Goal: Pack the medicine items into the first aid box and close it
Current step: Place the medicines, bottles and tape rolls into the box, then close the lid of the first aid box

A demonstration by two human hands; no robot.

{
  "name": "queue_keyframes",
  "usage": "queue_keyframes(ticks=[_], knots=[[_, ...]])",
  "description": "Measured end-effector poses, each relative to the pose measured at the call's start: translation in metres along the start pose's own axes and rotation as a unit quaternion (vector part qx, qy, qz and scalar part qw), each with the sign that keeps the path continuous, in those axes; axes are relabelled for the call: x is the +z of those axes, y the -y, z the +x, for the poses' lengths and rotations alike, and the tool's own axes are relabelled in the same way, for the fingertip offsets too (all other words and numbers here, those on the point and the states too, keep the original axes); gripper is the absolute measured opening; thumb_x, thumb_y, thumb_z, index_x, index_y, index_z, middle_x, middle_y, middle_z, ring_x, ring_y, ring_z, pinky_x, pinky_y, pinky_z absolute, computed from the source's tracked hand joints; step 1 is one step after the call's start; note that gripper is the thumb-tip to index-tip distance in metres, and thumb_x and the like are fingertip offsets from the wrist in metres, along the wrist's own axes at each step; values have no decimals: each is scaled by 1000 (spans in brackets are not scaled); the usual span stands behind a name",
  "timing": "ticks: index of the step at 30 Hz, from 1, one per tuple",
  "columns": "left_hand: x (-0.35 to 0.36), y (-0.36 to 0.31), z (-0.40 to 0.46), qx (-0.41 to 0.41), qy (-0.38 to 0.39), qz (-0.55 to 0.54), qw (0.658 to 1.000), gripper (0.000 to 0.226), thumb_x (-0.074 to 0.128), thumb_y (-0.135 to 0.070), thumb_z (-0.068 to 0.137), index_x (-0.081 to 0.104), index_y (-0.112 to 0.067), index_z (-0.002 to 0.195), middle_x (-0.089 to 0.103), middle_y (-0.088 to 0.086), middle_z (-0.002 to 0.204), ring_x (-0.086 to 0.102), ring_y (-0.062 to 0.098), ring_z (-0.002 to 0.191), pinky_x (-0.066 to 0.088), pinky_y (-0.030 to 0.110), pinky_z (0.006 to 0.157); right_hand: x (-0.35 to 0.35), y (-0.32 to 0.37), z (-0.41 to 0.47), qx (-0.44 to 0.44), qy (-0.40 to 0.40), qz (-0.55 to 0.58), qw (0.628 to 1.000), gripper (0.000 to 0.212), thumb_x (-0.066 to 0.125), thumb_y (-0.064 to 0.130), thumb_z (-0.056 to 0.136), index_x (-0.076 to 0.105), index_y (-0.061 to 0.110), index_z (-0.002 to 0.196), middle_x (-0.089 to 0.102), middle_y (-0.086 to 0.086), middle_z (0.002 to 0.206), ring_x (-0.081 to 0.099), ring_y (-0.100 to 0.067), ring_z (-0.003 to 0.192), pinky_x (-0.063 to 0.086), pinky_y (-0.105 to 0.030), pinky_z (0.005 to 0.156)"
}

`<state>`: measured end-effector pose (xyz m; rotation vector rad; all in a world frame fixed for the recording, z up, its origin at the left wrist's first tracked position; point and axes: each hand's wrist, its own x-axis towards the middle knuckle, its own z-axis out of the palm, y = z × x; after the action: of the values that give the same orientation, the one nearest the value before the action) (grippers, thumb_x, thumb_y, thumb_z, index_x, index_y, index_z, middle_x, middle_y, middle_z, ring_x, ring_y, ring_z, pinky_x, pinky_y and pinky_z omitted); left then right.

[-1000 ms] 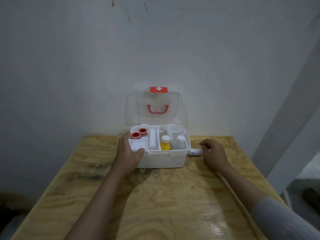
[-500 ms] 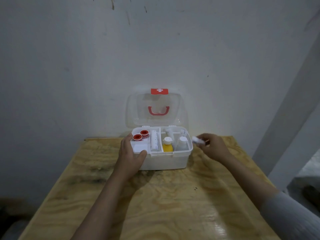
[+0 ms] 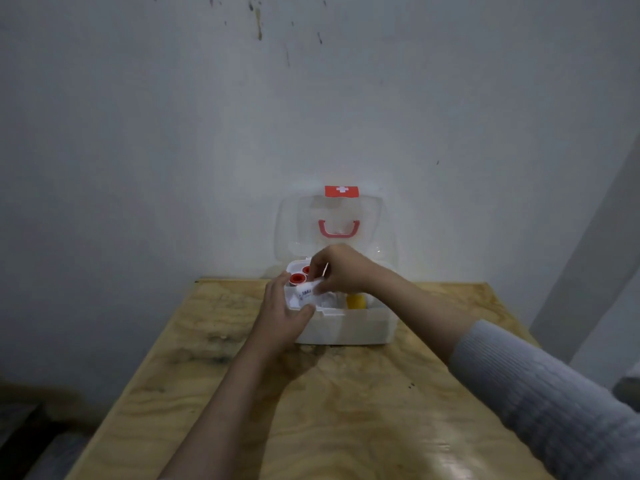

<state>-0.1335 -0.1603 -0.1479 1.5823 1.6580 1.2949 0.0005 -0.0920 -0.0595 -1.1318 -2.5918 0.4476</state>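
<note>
The white first aid box (image 3: 349,329) stands at the far edge of the wooden table, its clear lid (image 3: 294,216) with a red handle upright against the wall. My left hand (image 3: 282,315) grips the box's front left corner, thumb on the rim. My right hand (image 3: 341,270) reaches across the box and holds a small white tube (image 3: 307,292) over the left compartments. Two red-capped items (image 3: 297,278) lie in the back left compartment, and a yellow bottle (image 3: 356,301) shows below my right wrist. The other contents are hidden by my right hand.
The plywood table (image 3: 346,410) stretches toward me. A grey wall rises directly behind the box. A pale slanted beam (image 3: 595,251) stands at the right, beyond the table's right edge.
My right hand picked up the white tube from the table right of the box and carried it left over the box. My left hand stayed on the box's corner.
</note>
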Motion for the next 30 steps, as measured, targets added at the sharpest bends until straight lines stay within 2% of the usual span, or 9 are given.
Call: queue_keyframes(ticks=[3,5,8,10,14,16,20,24,30], knots=[[-3,2,0,19,5,-16,1000,56,65,-23,81,32,-38,124,32,-13,127,38,8,119,36,26,98,3,-6,5,0,-16,17,1000,27,74,21,77,70,11,101,70,-6,106,58,-11,77,44,-16,65],[-4,5,1,23,9,-17,1000,58,65,-24,81,33,-35,127,33,-13,129,38,6,119,35,25,99,-6,-17,8,-2,-109,12,994,31,71,26,79,67,12,106,66,-8,111,58,-13,81,44,-19,66],[-3,8,2,19,6,-20,1000,60,65,-25,80,32,-31,131,33,-14,129,39,6,118,35,22,97,-33,-39,15,18,-280,-29,959,38,68,26,80,62,11,114,62,-11,117,57,-27,104,48,-36,87],[-2,8,3,13,7,-14,1000,61,65,-27,80,32,-32,131,32,-15,127,40,7,116,36,23,95,-56,-53,22,44,-321,-89,942,47,66,27,81,55,12,123,58,-10,127,51,-29,116,45,-42,94],[-1,8,4,-4,9,-12,1000,64,65,-28,80,29,-29,134,31,-13,128,42,10,117,38,23,93,-81,-70,38,72,-246,-163,953,57,65,33,82,45,17,133,54,-8,134,50,-29,121,43,-47,99],[-1,8,4,-11,11,-12,1000,66,65,-29,80,29,-30,135,32,-12,131,42,10,118,40,24,94,-81,-73,44,65,-217,-184,957,57,65,35,82,46,19,133,56,-9,128,53,-28,114,46,-44,93],[-1,6,4,-17,15,0,1000,68,65,-33,79,27,-33,135,33,-8,138,42,11,118,41,25,93,-73,-68,44,34,-265,-174,948,44,65,36,83,58,17,123,56,-11,108,52,-27,98,46,-37,76],[-2,-1,2,-7,23,-28,999,77,68,-27,80,17,-38,137,32,-6,144,39,6,117,42,19,87,-66,-59,19,-17,-318,-157,935,37,65,35,83,65,15,115,59,-13,98,52,-28,89,45,-37,71],[-6,-6,-9,17,-47,13,999,109,73,-34,74,-10,-42,143,1,-8,158,20,21,143,34,36,104,-36,-51,-48,-63,-327,-95,938,40,60,46,80,67,20,109,59,-12,100,55,-26,92,48,-37,76]])
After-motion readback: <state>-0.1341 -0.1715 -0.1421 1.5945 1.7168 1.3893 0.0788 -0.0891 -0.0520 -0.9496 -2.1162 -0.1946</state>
